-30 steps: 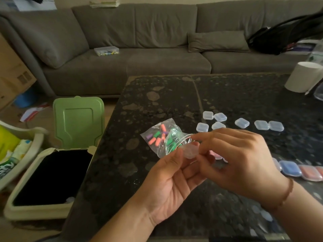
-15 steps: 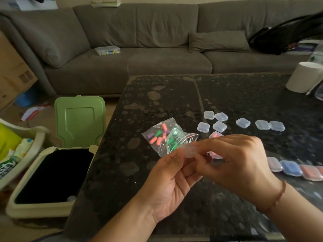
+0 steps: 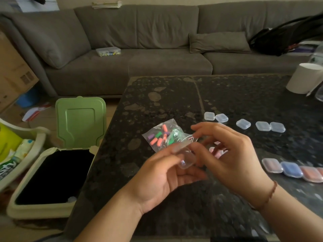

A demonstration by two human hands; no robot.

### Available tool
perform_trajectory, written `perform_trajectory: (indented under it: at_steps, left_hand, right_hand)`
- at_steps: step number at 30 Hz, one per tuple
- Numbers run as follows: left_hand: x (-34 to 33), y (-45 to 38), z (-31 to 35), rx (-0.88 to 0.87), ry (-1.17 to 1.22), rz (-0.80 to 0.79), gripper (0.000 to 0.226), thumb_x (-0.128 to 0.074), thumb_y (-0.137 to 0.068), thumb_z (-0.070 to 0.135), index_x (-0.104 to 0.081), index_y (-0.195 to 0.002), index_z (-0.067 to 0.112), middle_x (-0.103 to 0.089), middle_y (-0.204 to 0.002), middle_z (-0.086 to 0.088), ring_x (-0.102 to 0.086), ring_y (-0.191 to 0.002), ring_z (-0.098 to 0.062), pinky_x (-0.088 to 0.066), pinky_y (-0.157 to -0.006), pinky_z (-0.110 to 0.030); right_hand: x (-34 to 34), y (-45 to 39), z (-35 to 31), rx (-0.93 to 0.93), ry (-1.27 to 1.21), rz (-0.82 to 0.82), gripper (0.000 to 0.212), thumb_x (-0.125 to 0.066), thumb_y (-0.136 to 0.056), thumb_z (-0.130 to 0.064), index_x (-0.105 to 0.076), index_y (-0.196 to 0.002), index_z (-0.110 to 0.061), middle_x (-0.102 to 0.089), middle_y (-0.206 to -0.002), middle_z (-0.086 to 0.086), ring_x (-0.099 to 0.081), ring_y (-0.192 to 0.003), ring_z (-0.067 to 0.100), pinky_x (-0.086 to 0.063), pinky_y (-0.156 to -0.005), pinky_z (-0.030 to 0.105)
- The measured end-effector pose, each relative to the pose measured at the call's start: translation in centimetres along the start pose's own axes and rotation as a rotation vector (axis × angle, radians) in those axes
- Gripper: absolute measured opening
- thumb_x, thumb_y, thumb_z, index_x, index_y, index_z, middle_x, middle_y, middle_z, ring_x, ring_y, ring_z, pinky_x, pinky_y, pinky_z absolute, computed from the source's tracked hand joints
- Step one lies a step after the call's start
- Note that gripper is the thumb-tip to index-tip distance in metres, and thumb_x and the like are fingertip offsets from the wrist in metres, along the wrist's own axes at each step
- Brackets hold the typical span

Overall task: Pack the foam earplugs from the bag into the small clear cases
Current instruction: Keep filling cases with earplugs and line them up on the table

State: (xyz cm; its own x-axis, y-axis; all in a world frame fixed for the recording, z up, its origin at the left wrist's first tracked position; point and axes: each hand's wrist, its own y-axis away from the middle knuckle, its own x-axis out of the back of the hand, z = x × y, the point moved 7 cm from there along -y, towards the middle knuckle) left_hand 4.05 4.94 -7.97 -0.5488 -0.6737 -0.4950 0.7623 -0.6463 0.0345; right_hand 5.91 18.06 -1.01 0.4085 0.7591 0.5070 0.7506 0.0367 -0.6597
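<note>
Hands (image 3: 197, 165) holding clear case (image 3: 186, 158), seemingly open

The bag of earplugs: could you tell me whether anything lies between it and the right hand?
Yes. The small clear case, held in the left hand, sits between the right hand and the bag of earplugs; otherwise the path looks clear.

grey sofa (image 3: 157, 67) behind dark speckled worktop (image 3: 157, 95) | cushion (image 3: 218, 42) and small clear box (image 3: 108, 51) on sofa seat | open bin, green lid (image 3: 80, 122) upright, left of worktop | white cup (image 3: 305, 79) far right | black backpack (image 3: 288, 37) on sofa
</note>
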Motion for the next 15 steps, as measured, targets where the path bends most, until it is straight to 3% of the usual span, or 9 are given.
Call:
perform_trajectory:
  at_steps: [4,6,9,12,15]
  left_hand:
    - [4.1,-0.5,3.5,-0.098,0.092,0.258,0.022,-0.051,-0.093,0.026,-0.066,-0.095,0.011,-0.067,-0.085,-0.01,-0.066,-0.072,-0.021,-0.059,-0.074,-0.038]
    - [6.5,-0.8,4.7,-0.15,0.097,0.418,0.017,-0.048,-0.099,0.026,-0.06,-0.097,0.014,-0.064,-0.081,-0.006,-0.064,-0.071,-0.019,-0.056,-0.075,-0.038]
    - [9.3,-0.8,4.6,-0.09,-0.137,0.674,0.021,-0.044,-0.104,0.031,-0.058,-0.107,0.016,-0.071,-0.092,-0.008,-0.064,-0.07,-0.019,-0.051,-0.067,-0.034]
    - [9.3,-1.2,3.2,0.045,-0.313,0.672,0.027,-0.041,-0.105,0.037,-0.056,-0.116,0.017,-0.075,-0.105,-0.005,-0.063,-0.064,-0.017,-0.046,-0.053,-0.027]
    - [9.5,-0.9,2.6,0.059,-0.391,0.728,0.028,-0.039,-0.105,0.038,-0.057,-0.117,0.019,-0.073,-0.112,-0.001,-0.064,-0.061,-0.017,-0.044,-0.049,-0.025]
  right_hand:
    - [-1.9,-0.1,1.0,-0.057,0.11,-0.131,0.022,-0.055,-0.085,-0.043,-0.071,-0.087,-0.029,-0.067,-0.083,-0.02,-0.064,-0.065,0.005,-0.051,-0.053,0.022]
    - [-3.9,0.3,1.7,-0.037,0.293,-0.263,0.023,-0.051,-0.085,-0.042,-0.072,-0.086,-0.032,-0.069,-0.087,-0.018,-0.065,-0.07,0.003,-0.053,-0.054,0.026]
    - [-6.2,0.3,2.4,-0.025,0.454,-0.374,0.021,-0.053,-0.091,-0.036,-0.073,-0.092,-0.032,-0.07,-0.099,-0.016,-0.067,-0.082,0.008,-0.042,-0.052,0.017]
    - [-7.6,-0.3,3.0,-0.064,0.516,-0.445,0.026,-0.046,-0.097,-0.039,-0.07,-0.098,-0.029,-0.068,-0.104,-0.013,-0.064,-0.086,0.013,-0.027,-0.051,0.016]
    - [-8.6,-0.9,3.0,-0.07,0.55,-0.459,0.027,-0.043,-0.098,-0.042,-0.066,-0.095,-0.028,-0.067,-0.101,-0.009,-0.063,-0.083,0.015,-0.041,-0.056,0.026]
